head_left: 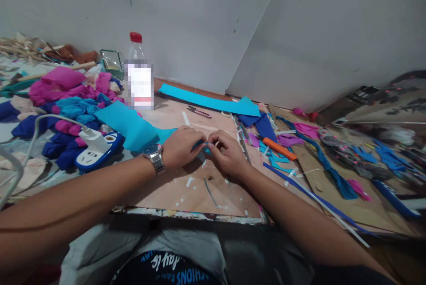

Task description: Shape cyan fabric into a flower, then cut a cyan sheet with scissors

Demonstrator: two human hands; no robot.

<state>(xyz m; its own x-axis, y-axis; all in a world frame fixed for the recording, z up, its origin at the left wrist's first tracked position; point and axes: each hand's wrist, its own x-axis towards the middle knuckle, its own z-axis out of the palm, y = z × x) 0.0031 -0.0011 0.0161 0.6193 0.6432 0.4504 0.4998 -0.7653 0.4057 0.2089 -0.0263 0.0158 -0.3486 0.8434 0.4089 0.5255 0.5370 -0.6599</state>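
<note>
My left hand, with a metal watch on its wrist, is closed in a pinch over the middle of the table. Facing it, my right hand pinches too, and the fingertips of both almost meet. Between them shows a small bit of a bright blue strip, mostly hidden by the fingers. A wider bright blue sheet, like paper or thin cloth, runs from the left to behind my left hand. Whether it joins the strip I cannot tell. Under my hands lies a thin dark stick on the pinkish board.
Behind are small scissors, a long blue strip and a red-capped bottle. At left, a power strip stands by pink and blue bundles. An orange box cutter and a white rod lie right.
</note>
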